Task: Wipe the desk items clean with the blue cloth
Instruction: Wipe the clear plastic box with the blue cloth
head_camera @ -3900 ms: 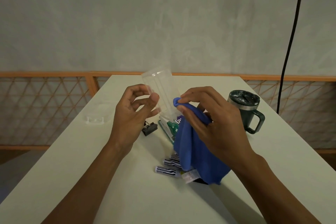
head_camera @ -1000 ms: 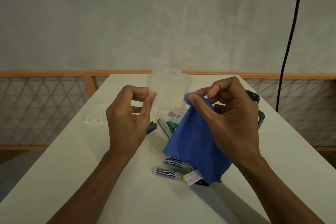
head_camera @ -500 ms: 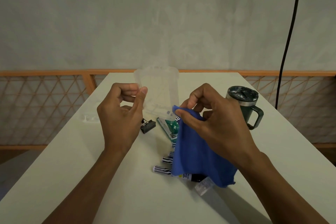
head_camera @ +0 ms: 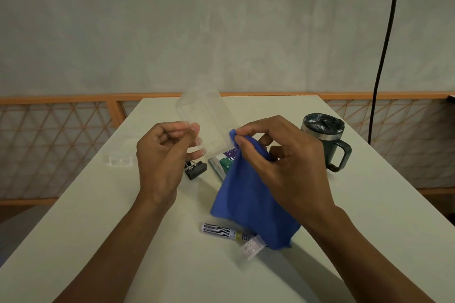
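blue cloth (head_camera: pixel 248 194) pinched in right hand (head_camera: pixel 288 162)

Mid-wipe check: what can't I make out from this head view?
Head view only.
- The packet: mostly covered by the blue cloth; its print is unreadable.
- The marker: right end under the cloth; anything else beneath is hidden.
- The clear case: see-through and blurred, so smudges cannot be judged.
- The cloth tag: print too blurred to read.
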Available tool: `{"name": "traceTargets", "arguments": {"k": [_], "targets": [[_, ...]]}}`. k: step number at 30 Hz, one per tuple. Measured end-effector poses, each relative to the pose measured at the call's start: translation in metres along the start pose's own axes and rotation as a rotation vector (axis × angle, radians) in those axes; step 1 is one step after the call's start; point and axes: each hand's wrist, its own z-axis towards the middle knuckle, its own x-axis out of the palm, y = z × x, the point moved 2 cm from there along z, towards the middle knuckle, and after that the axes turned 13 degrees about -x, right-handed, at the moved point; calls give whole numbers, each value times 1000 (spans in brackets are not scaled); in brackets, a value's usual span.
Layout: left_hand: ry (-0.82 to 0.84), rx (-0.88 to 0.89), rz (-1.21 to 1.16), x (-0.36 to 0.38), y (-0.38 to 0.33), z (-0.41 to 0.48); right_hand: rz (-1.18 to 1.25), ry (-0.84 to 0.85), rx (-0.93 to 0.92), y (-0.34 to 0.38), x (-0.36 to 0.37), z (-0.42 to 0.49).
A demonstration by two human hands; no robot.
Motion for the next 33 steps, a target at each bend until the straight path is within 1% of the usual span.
{"name": "traceTargets", "arguments": {"k": [3,5,9,14,18,23,26,28,33], "targets": [[15,-15,-16,1,-1,0,-37,6,19,-6,-3,-1],[3,-25,-12,0,-2,0,-35,32,13,-6,-1,-3],[4,-64,-74,-6,-7,5,-53,92,-16,-5,9,-10],[16,-107,-82,-7,-5,5,11,11,18,-4,0,-4],[19,-114,-38,-5,-3,6,30,-53,-34,4,1,0],[73,-204,-89,3,1,-1,-85,-27,-89,-5,2,-4],[114,-257,-99,5,2,-1,-114,-6,-104,-8,2,-4],[134,-269,-76,6,3,-2,-86,-9,-54,-9,0,-4],[175,-236,-71,5,-3,-2,84,-74,208,-12,-5,-2]]}}
